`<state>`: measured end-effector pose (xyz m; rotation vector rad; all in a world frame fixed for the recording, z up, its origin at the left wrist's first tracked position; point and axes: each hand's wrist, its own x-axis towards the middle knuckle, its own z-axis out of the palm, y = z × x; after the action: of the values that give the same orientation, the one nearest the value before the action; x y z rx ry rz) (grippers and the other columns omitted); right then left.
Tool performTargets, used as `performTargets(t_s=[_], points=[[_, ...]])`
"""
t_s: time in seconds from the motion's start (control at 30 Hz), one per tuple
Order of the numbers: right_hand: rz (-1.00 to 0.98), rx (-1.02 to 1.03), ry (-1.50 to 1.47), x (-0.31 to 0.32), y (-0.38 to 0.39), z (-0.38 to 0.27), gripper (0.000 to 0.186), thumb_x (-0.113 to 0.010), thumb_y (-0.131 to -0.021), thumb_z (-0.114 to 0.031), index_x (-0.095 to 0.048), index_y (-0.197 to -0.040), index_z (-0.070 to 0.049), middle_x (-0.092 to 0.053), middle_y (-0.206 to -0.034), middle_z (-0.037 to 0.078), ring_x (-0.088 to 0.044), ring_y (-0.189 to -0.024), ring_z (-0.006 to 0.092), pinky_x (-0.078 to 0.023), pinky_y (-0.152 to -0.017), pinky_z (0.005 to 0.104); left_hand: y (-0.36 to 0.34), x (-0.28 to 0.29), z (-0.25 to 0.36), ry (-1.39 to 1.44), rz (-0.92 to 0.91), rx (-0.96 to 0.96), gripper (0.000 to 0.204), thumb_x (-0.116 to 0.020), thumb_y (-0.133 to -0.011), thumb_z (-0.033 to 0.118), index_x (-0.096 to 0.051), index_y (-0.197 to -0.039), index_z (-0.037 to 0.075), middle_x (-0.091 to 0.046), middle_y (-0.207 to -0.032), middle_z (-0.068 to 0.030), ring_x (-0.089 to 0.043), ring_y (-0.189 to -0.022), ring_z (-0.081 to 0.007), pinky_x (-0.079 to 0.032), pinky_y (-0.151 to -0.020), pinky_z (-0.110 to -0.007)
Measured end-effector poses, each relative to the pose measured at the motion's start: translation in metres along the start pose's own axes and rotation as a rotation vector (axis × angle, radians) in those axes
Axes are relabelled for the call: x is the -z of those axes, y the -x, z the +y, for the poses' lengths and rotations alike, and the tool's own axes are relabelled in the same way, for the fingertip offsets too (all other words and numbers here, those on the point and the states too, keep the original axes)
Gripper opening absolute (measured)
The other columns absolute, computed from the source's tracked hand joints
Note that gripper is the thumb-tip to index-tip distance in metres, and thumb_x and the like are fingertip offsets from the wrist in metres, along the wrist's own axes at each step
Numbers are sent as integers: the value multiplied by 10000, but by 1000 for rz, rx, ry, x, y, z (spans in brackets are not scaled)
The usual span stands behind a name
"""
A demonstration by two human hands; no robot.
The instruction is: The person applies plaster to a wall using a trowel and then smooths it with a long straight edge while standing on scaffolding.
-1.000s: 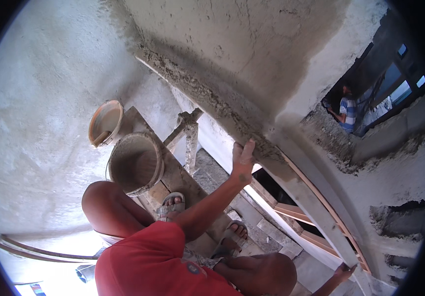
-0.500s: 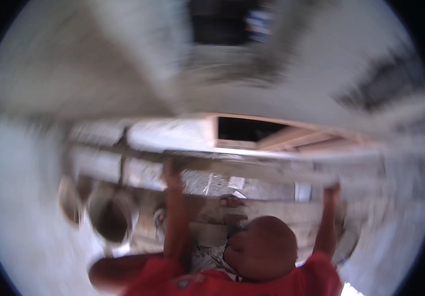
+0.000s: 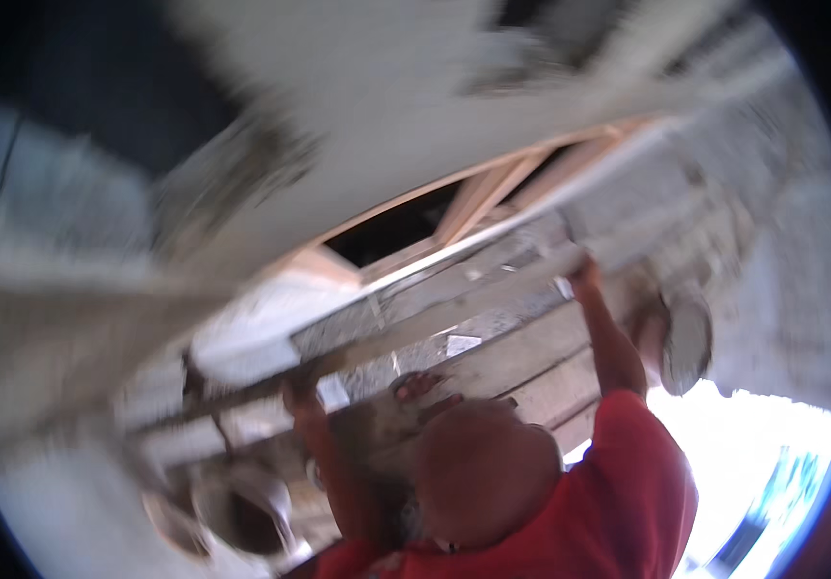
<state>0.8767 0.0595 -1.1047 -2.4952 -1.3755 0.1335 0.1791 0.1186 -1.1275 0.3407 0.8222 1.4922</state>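
My two bare hands are on a long, narrow, grey-brown wooden board (image 3: 435, 320) that slants up to the right below a wall. Near its left part, my left hand (image 3: 301, 394) closes on the board. My right hand (image 3: 584, 272) closes on its right end. Blur hides the single fingers. My red sleeve (image 3: 642, 454) and a bare bent knee (image 3: 483, 473) fill the lower middle. Beyond the knee, my bare toes (image 3: 417, 386) rest on wooden planks (image 3: 555, 391).
An orange-brown wooden frame (image 3: 478, 207) with dark openings is set in the grey wall (image 3: 357, 116). Bucket-like containers (image 3: 251, 516) stand at lower left, and a round container (image 3: 688, 343) at right. Pale scraps (image 3: 462, 343) lie on rubble beneath. Bright light enters at lower right.
The whole view has tilted, so the board and the frame now slope up to the right. My right hand appears higher, my left hand lower. Both hands stay on the board.
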Motion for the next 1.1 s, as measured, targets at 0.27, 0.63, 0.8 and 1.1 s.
performTargets(t_s=[0.27,0.63,0.8,1.1], points=[[-274,-123,62,-28,13,-17,660,-735,-710,-247,-443,-1257,-21,-558,-1194,187,-542,-1114,279,-438,-937,369,-16,-35,15,80,374,-45,288,-576,-876,215,-506,-1109,61,-594,-1023,-70,-603,-919,-207,-525,-752,-389],[-862,50,-362,49,-23,-262,285,-643,-779,-242,-560,-800,30,-606,-730,119,-584,-623,237,-485,-573,374,-6,-38,-10,132,563,-217,394,-595,-855,193,-454,-1168,2,-586,-1048,-78,-577,-924,-180,-476,-800,-342],[-1035,1089,-357,52,96,-568,254,-529,-831,-185,-493,-657,-4,-499,-551,64,-484,-533,121,-411,-522,319,-19,-32,-22,136,591,-170,455,-606,-837,174,-421,-1194,-37,-564,-1087,-108,-541,-969,-188,-454,-834,-336],[-1231,2195,-739,73,406,-860,476,-584,-820,-85,-430,-1266,-17,-580,-876,179,-580,-757,286,-474,-740,383,-37,-13,-56,4,669,-86,461,-597,-818,201,-424,-1158,-59,-542,-1032,-131,-522,-922,-184,-452,-789,-325]])
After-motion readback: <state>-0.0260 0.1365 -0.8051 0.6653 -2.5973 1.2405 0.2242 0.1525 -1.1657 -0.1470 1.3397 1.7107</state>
